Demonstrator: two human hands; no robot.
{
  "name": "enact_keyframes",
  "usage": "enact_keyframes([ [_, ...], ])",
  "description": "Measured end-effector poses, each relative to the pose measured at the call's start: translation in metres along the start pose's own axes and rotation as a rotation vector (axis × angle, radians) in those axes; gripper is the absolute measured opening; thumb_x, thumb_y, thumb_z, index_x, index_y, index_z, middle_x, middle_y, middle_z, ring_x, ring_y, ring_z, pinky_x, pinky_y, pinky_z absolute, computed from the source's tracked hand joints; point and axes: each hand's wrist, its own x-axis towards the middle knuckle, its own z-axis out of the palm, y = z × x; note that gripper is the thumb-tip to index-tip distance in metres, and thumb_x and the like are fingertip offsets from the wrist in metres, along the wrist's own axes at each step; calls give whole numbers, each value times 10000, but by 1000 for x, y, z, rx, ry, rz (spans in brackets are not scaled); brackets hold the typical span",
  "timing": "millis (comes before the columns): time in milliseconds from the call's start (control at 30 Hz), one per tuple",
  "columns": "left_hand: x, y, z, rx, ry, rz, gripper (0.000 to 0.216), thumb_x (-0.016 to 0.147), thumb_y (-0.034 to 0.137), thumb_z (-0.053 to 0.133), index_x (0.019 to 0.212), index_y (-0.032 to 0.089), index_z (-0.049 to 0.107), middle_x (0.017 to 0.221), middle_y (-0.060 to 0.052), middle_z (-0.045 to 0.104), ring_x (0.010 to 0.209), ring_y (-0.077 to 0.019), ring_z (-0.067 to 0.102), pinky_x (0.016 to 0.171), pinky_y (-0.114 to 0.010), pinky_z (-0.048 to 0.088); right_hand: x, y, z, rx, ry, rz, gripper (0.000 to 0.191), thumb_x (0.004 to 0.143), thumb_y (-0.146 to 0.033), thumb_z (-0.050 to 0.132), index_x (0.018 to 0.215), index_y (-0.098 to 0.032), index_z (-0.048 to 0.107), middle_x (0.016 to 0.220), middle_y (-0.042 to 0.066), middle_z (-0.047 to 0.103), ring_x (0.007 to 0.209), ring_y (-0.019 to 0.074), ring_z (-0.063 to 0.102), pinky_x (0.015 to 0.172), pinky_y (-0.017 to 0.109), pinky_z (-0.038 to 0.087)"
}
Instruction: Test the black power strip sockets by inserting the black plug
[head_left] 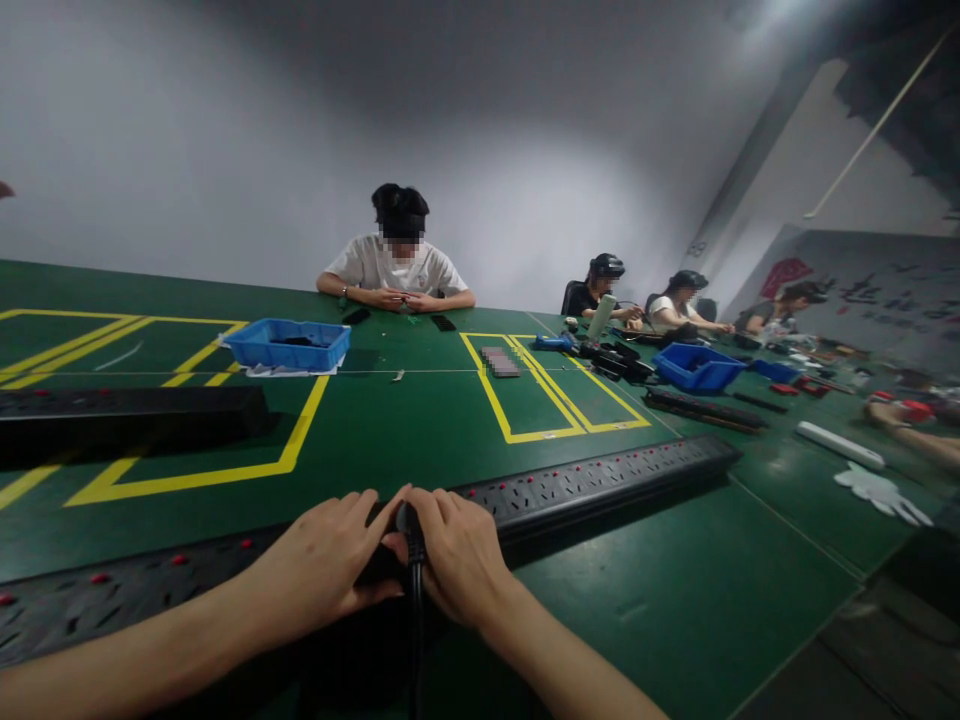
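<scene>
A long black power strip (592,487) with a row of sockets and small red switches lies slantwise across the green table in front of me. At its middle stands a black plug (407,520), its cord (417,630) running down toward me. My right hand (463,555) is closed around the plug, fingers on its top and far side. My left hand (337,550) grips the strip just left of the plug, thumb on the near side, with its index finger reaching the plug. The plug's prongs are hidden, so I cannot tell how deep it sits.
Another black power strip (135,415) lies at the left. Behind it stands a blue tray (289,345). A phone-like slab (501,362) rests inside yellow tape lines. A blue bin (697,367) and a white glove (881,492) are at the right. Several people sit around the table.
</scene>
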Motion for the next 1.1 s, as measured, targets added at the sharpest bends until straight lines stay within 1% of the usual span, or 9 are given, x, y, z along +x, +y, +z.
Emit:
enact_keyframes([
  [167, 1, 8, -3, 36, 27, -53, 519, 781, 424, 408, 1187, 105, 454, 900, -113, 538, 784, -248, 502, 693, -394, 408, 2, -2, 0, 28, -9, 18, 321, 841, -336, 422, 1109, -161, 444, 933, 85, 549, 818, 190, 533, 706, 296, 426],
  [333, 1, 9, -1, 54, 37, -62, 509, 774, 407, 413, 1188, 115, 465, 885, -109, 533, 768, -247, 495, 676, -388, 399, 3, -3, 2, 53, 4, 55, 317, 841, -352, 407, 1094, -167, 456, 936, 82, 555, 822, 191, 530, 712, 299, 422],
  [433, 0, 8, 2, 65, 45, -58, 534, 773, 410, 418, 1224, 126, 437, 893, -108, 533, 768, -243, 490, 676, -382, 392, 3, -3, 4, 56, 14, 59, 318, 842, -362, 400, 1086, -166, 461, 928, 83, 561, 814, 193, 530, 704, 301, 420],
  [533, -1, 8, 4, 75, 61, -54, 572, 790, 431, 383, 1266, 114, 393, 890, -111, 534, 775, -245, 482, 683, -386, 379, 2, -3, 5, 61, 16, 51, 300, 846, -347, 397, 1078, -168, 462, 925, 79, 566, 802, 190, 529, 700, 303, 418],
  [633, -2, 10, 5, 87, 91, -71, 611, 804, 426, 357, 1316, 94, 313, 910, -123, 531, 801, -253, 474, 695, -392, 369, 2, -2, 7, 62, 20, 59, 295, 852, -338, 395, 1091, -174, 451, 922, 75, 570, 795, 190, 529, 691, 304, 418],
  [733, -2, 11, 6, 91, 103, -74, 627, 805, 412, 362, 1342, 107, 257, 899, -116, 529, 796, -250, 469, 696, -392, 362, 3, -1, 8, 71, -5, 57, 304, 845, -325, 408, 1105, -173, 441, 936, 77, 571, 818, 192, 535, 706, 306, 421],
  [833, -1, 10, 8, 89, 113, -79, 635, 803, 406, 369, 1352, 121, 229, 879, -109, 525, 789, -246, 468, 693, -387, 355, 3, 0, 7, 84, -11, 62, 309, 837, -335, 429, 1100, -173, 441, 955, 71, 577, 836, 195, 544, 721, 307, 421],
  [967, -1, 9, 10, 82, 133, -71, 648, 804, 428, 375, 1360, 144, 203, 872, -98, 525, 783, -240, 469, 689, -378, 347, 4, 0, 5, 78, 19, 79, 361, 821, -394, 468, 1110, -181, 437, 980, 62, 589, 843, 203, 555, 722, 310, 417],
  [1100, -2, 8, 9, 75, 132, -57, 655, 807, 454, 366, 1359, 140, 205, 869, -98, 528, 767, -238, 467, 674, -377, 342, 5, 0, 1, 49, -12, 71, 366, 825, -431, 467, 1101, -192, 454, 951, 60, 597, 825, 197, 562, 706, 295, 411],
])
